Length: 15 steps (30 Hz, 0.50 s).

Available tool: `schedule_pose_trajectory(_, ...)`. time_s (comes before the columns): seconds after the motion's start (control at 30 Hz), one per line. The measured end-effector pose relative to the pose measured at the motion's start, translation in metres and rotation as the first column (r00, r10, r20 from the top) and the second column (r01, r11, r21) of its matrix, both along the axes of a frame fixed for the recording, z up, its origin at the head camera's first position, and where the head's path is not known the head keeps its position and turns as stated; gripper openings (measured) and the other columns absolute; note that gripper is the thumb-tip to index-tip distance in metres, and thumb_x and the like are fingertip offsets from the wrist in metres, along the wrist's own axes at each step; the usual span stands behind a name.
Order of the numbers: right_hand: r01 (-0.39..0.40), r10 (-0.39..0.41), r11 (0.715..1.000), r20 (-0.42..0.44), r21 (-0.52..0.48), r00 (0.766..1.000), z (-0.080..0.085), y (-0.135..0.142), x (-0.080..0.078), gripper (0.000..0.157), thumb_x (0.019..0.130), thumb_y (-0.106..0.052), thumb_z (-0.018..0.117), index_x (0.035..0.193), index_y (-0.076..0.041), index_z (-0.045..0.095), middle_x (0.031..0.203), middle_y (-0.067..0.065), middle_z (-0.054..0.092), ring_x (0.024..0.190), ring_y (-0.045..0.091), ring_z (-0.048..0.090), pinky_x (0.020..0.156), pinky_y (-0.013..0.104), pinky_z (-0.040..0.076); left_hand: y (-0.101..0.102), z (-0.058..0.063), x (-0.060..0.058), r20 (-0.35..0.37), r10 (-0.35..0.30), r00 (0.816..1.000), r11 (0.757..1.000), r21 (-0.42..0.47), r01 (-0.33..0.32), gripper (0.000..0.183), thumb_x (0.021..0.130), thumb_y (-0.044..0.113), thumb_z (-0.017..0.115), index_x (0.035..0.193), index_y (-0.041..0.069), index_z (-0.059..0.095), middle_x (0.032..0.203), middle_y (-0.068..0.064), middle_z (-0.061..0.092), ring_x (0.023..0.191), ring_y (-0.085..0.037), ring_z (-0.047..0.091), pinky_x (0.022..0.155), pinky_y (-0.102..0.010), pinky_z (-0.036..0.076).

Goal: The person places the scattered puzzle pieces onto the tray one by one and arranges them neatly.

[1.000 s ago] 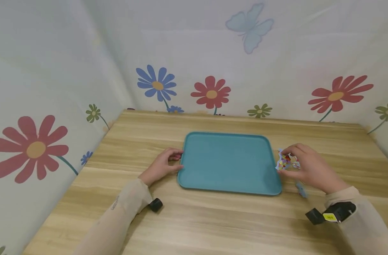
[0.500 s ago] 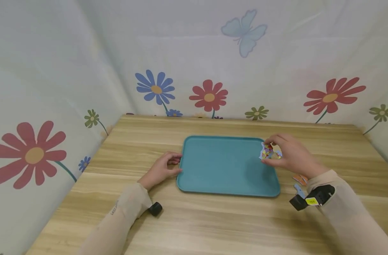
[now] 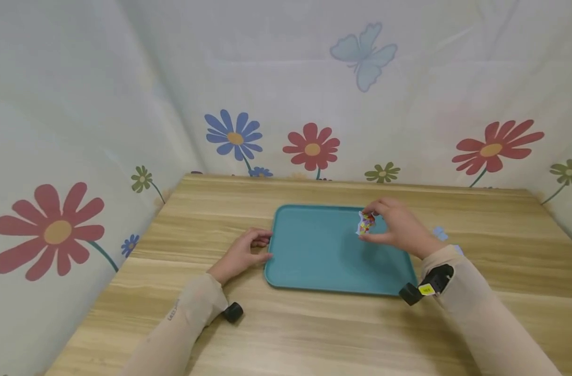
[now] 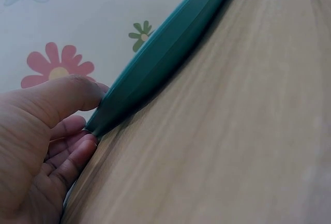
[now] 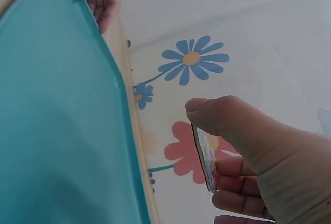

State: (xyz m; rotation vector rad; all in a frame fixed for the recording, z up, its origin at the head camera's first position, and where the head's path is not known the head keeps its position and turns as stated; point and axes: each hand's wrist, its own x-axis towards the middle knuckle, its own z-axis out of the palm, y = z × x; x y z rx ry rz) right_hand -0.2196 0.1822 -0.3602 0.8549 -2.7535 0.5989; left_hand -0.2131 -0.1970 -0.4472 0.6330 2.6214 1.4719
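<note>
A thin puzzle piece with a colourful print and a pale blue edge is held above the right half of a teal tray. My right hand pinches it between thumb and fingers. Seen from the right wrist, the piece stands on edge, away from the tray's surface. At the tray's left side, my left hand holds the rim, with the thumb at the top edge and the other fingers curled against the outer wall. The fingertips are partly hidden there.
Light blue puzzle pieces lie on the wooden table right of the tray, partly hidden behind my right wrist and sleeve. A flower-printed curtain stands behind the table and along its left side.
My right hand has carried the puzzle piece leftward from beside the tray to over it. The left hand has stayed at the tray's left rim, and the tray has kept its place.
</note>
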Motion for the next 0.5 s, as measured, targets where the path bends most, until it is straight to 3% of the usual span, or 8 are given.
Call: schedule_pose_trajectory(0.5,-0.037,0.040,0.998,0.070,-0.043,0.997,-0.013,-0.036,-0.013,0.055,0.075,-0.033,0.082,0.116,-0.002,0.064,0.110,0.012,0.061,0.102,0.027,0.056,0.090,0.047,0.053,-0.001,-0.003,-0.004,-0.004,-0.006,1.000,1.000,-0.006,0.006,0.054,0.083,0.009,0.075,0.131,-0.003,0.052,0.128,-0.020,0.053,0.114,-0.032,0.057,0.100,-0.039,0.050)
